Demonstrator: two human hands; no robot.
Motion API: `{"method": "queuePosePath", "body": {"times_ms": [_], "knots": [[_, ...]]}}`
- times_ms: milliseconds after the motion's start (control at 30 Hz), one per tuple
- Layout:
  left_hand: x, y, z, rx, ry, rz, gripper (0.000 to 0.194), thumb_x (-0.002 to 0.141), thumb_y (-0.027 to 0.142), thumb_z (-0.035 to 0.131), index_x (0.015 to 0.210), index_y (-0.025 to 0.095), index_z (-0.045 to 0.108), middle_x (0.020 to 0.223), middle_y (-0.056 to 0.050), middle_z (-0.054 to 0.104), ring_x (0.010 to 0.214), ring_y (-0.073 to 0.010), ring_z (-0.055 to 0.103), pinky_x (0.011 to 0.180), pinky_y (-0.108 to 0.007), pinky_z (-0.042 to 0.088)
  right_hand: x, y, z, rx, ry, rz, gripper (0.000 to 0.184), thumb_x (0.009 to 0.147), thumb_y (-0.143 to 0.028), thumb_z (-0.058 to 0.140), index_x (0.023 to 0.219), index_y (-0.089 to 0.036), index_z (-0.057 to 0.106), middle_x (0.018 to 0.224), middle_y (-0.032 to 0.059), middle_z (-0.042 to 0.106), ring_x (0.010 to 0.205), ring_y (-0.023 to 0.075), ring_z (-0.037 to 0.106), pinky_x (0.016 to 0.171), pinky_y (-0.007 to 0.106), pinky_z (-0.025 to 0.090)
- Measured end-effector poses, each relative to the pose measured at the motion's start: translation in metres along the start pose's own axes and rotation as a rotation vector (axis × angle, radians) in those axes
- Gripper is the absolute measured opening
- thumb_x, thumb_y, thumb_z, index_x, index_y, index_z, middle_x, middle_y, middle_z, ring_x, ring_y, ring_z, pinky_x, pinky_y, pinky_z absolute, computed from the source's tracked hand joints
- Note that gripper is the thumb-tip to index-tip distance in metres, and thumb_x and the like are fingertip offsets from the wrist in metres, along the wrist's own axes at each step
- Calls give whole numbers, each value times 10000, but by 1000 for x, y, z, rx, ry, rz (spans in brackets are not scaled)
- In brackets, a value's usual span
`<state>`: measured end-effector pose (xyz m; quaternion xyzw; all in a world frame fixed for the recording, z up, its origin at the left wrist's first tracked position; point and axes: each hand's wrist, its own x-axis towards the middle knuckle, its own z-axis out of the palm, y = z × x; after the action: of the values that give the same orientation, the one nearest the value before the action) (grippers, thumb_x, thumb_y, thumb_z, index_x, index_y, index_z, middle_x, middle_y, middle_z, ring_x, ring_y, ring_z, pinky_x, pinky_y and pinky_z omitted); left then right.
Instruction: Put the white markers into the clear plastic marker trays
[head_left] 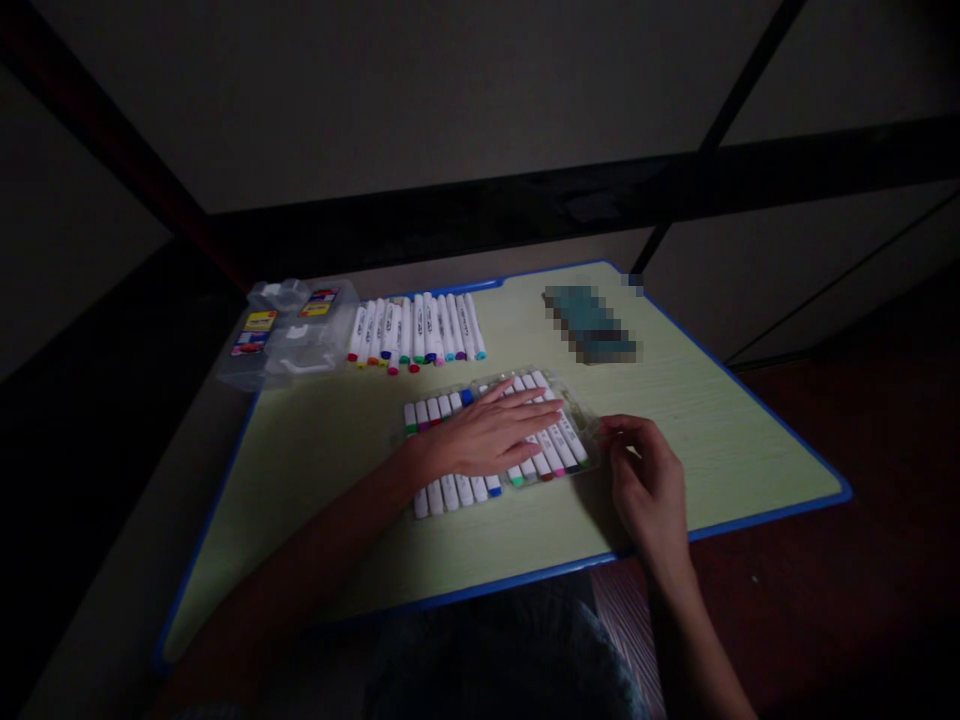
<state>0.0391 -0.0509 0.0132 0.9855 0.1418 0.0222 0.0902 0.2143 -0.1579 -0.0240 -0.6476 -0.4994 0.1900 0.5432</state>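
Note:
My left hand (499, 430) lies flat with its fingers stretched out over white markers (555, 445) set side by side in a clear plastic tray (589, 415). It covers the middle of the rows. More white markers (454, 490) with coloured ends sit in the tray's left part, partly beneath my wrist. At the tray's right edge, my right hand (649, 475) is closed in a pinch on the clear plastic. The exact contact of its fingertips is hard to make out in the dim light.
Behind the tray, a row of loose white markers (420, 330) lies on the light green, blue-edged table (720, 430). Clear plastic cases (292, 335) with coloured labels rest at the back left. A blurred teal flat object (589, 320) lies at the back right. A wall (465, 100) stands behind.

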Motion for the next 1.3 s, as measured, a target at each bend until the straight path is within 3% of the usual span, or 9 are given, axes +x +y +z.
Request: {"method": "queuePosePath", "body": {"times_ms": [567, 700, 800, 867, 1033, 1300], "knots": [[1, -1, -2, -86, 24, 19, 471, 911, 321, 337, 1361, 207, 260, 1436, -40, 294, 1347, -169, 174, 1094, -427, 121, 4, 1, -4, -13, -45, -5, 154, 757, -155, 444, 879, -176, 535, 784, 36, 553, 724, 156, 529, 646, 307, 438], [-2, -13, -9, -135, 125, -86, 518, 894, 293, 391, 1371, 194, 215, 1439, -100, 273, 1339, -208, 195, 1080, -461, 167, 11, 4, -19, 28, -225, -80, 169, 794, -263, 519, 942, -189, 553, 889, 52, 574, 821, 170, 559, 715, 328, 477], [-2, -23, -11, -163, 212, -178, 542, 881, 269, 414, 1366, 150, 204, 1412, -144, 306, 1312, -236, 252, 1061, -448, 230, 15, 5, -31, -117, -419, -251, 327, 742, -319, 626, 1045, -213, 563, 1029, 76, 543, 970, 210, 530, 823, 387, 460], [0, -27, -8, -177, 229, -177, 554, 875, 257, 418, 1364, 132, 190, 1387, -154, 337, 1283, -239, 299, 1039, -424, 280, 15, 6, -35, -189, -467, -320, 401, 729, -332, 649, 1101, -220, 547, 1040, 80, 531, 990, 217, 521, 845, 401, 453], [8, -29, 2, -183, 194, -141, 652, 850, 264, 457, 1384, 140, 104, 1294, -161, 442, 1185, -259, 405, 958, -415, 369, 12, 6, -33, -258, -466, -341, 384, 772, -322, 604, 1136, -218, 538, 1039, 87, 510, 984, 215, 521, 842, 395, 458], [10, -28, 4, -225, 210, -152, 675, 827, 295, 497, 1376, 149, 130, 1318, -156, 420, 1199, -262, 401, 1001, -411, 326, 13, 6, -31, -269, -459, -369, 344, 797, -321, 572, 1132, -243, 574, 1021, 81, 507, 951, 207, 534, 818, 390, 479]]}}
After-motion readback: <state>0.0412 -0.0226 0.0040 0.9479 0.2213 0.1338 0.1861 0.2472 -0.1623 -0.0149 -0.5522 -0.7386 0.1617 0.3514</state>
